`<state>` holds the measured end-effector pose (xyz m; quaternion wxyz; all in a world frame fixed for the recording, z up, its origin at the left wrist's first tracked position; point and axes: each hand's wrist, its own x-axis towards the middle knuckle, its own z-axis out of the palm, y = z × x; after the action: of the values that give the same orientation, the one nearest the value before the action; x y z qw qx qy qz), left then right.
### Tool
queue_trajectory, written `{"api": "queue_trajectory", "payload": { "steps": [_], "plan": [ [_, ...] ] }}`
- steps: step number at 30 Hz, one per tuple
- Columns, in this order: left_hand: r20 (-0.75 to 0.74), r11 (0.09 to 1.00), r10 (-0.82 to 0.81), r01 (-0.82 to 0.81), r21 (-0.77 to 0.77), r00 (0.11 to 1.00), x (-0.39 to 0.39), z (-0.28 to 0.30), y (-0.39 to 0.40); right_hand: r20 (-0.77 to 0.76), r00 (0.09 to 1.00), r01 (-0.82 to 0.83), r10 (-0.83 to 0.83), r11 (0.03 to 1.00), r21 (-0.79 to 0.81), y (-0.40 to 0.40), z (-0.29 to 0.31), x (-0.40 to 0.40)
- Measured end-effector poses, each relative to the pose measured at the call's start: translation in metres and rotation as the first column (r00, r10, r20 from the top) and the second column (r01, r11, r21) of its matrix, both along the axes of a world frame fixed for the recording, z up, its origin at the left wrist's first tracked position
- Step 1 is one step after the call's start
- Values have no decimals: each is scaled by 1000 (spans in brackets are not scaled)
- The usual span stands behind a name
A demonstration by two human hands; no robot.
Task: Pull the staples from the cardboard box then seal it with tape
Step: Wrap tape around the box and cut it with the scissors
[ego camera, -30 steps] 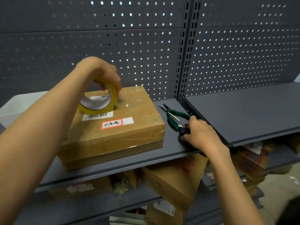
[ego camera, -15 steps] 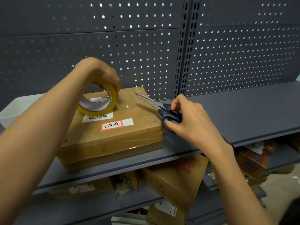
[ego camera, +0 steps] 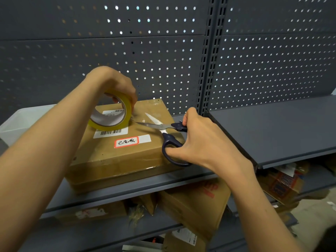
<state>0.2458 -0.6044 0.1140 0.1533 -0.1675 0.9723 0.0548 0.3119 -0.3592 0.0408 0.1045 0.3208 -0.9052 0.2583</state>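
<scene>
The right hand [ego camera: 203, 140] has carried the dark-handled steel scissors [ego camera: 163, 129] onto the brown cardboard box [ego camera: 116, 153], fingers through the loops, blades spread toward the yellow tape roll [ego camera: 111, 113] gripped by the left hand [ego camera: 116, 84]; cutting appears imminent.

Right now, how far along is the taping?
Tape already lies across the box top. In hand: the left hand holds the tape roll on the box, the right hand holds open scissors at the strip. Left: cutting it.

scissors [ego camera: 164, 127] now opened, blades beside tape roll [ego camera: 116, 113]
</scene>
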Motion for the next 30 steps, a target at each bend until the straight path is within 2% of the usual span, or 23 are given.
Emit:
{"api": "queue_trajectory", "payload": {
  "steps": [6,16,30],
  "plan": [
    [9,1000,3,-3,-6,1000,0,0,1,-12,1000,-10,11,996,84,-16,1,3],
    [2,999,-17,17,-40,1000,1,0,2,36,999,0,-2,999,42,-45,3,-2],
    [-3,999,-38,38,17,999,-4,-3,-4,52,997,61,-64,996,57,-67,6,0]
  ]
}}
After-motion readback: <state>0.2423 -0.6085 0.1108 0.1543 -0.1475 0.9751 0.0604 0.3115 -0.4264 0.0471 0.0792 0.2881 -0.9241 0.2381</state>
